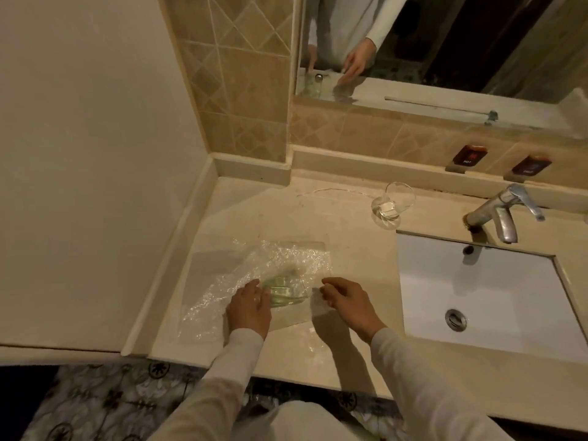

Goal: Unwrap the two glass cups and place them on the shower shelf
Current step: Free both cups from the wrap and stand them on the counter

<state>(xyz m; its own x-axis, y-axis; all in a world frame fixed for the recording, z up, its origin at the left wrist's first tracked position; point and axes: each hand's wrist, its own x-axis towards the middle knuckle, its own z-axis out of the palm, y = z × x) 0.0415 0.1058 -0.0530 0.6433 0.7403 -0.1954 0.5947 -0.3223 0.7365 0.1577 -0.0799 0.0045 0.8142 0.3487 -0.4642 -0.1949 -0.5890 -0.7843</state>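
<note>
Two cups in play, and one of them looks finished with its wrapping: the bare glass cup (pixel 393 202) stands upright on the counter (pixel 350 243), just left of the faucet (pixel 501 214) and back toward the wall. The other, a greenish glass cup (pixel 284 289), lies on its side well left of the sink (pixel 483 291), on top of a spread of bubble wrap (pixel 254 272) near the counter's front edge.

Left hand (pixel 249 308) rests against the cup's left side, fingers loosely curled on the glass and wrap. Right hand (pixel 345 302) sits just right of the cup, thumb and fingertips pinched narrow on what looks like a clear edge of film, though the frame is soft there and I can't be sure what it has.

So by my reading we're around the halfway mark on unwrapping: one cup free, the second mostly exposed but not yet lifted off its wrap. Neither cup is on the shower shelf, and no shower shelf shows in this view, so both placements are left.

Room to move? Plenty of open counter between the wrap and the bare cup. Watch the edges, though: the sink's rim is close on the right hand's side, the counter's front lip sits just below both wrists, and a round cup lying down could roll. A raised ledge closes off the counter's far left side.
</note>
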